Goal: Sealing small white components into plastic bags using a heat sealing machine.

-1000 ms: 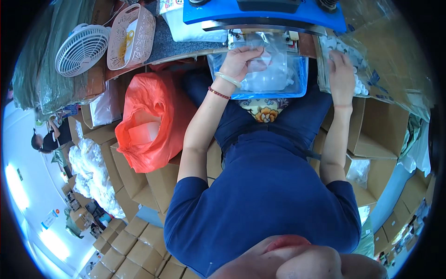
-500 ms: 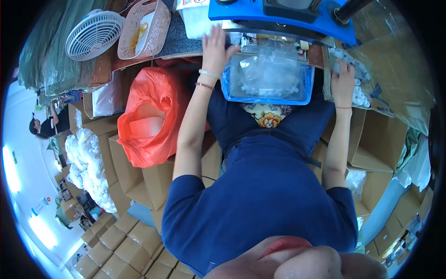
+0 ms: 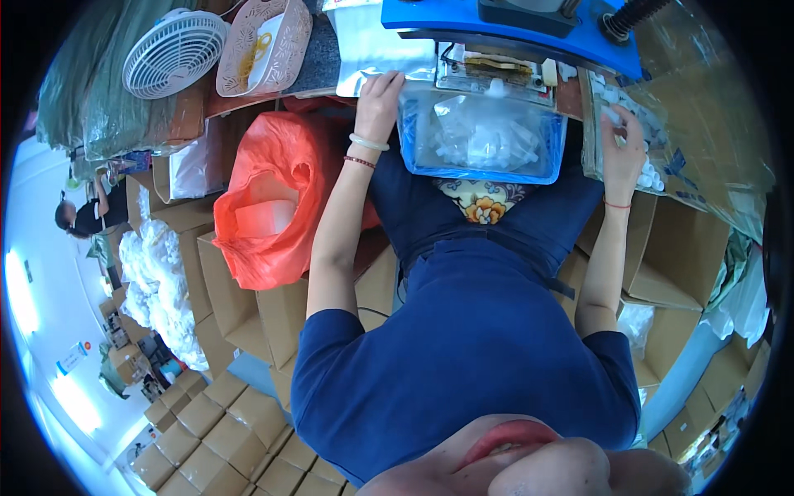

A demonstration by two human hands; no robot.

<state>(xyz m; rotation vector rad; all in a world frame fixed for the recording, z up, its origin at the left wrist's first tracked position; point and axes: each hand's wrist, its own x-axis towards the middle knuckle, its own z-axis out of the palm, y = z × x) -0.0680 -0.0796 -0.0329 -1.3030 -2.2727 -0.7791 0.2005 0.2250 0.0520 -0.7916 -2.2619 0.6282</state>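
Observation:
My left hand [image 3: 380, 106] is at the table's near edge, its fingers bent together on the lower edge of a pale plastic bag [image 3: 385, 54] that lies flat there. On the right, my right hand [image 3: 624, 153] pinches a small white plastic piece [image 3: 610, 115] between thumb and fingers. Below it a carton holds several white cylindrical pieces [image 3: 652, 178]. Between my hands, over my lap, sits a blue-rimmed bin [image 3: 496, 175] lined with plastic. Inside it lie clear bags with white pieces [image 3: 488, 142].
A blue press machine [image 3: 513, 21] overhangs the table, its metal fixture [image 3: 496, 74] beneath. Left are a white fan [image 3: 175, 54], a pink basket [image 3: 269, 41] and a red plastic bag [image 3: 269, 198]. Cardboard boxes [image 3: 223, 422] surround me; another person [image 3: 91, 211] is far left.
My left hand has drawn back toward me, from spread over the bags to bent at their near edge. My right hand has lifted from the carton with a small white piece.

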